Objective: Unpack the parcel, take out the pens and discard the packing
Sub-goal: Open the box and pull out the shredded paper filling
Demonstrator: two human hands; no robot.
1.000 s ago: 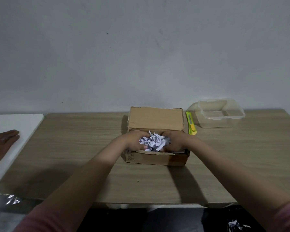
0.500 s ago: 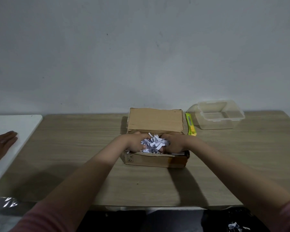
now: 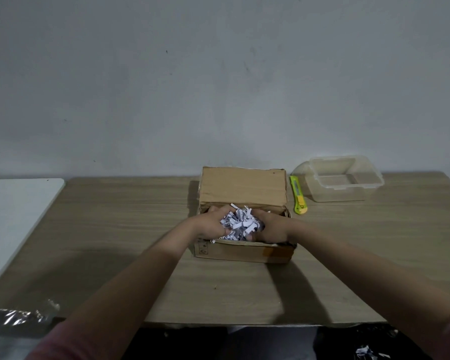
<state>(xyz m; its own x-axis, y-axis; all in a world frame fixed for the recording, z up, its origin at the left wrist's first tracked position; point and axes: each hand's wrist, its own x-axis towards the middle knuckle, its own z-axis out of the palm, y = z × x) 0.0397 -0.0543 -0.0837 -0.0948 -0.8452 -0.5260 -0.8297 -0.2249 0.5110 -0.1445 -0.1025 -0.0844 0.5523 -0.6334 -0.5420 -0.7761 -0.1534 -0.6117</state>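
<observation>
Parcel [image 3: 244, 252] open, both hands cupping shredded paper [image 3: 240, 223], pens probably hidden

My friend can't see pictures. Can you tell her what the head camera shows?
Two hands, left and right, gather shredded paper inside an open cardboard box on a wooden table. A yellow-green cutter and clear tub sit right of the box.

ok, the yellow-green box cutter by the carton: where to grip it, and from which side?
Probably by the long green-yellow body of the box cutter, pinched across its narrow width from above. It lies flat on the table, long axis running away from the person, in a tight gap between the cardboard box and the clear plastic container, so a sideways approach looks blocked. The right hand is nearer.
</observation>
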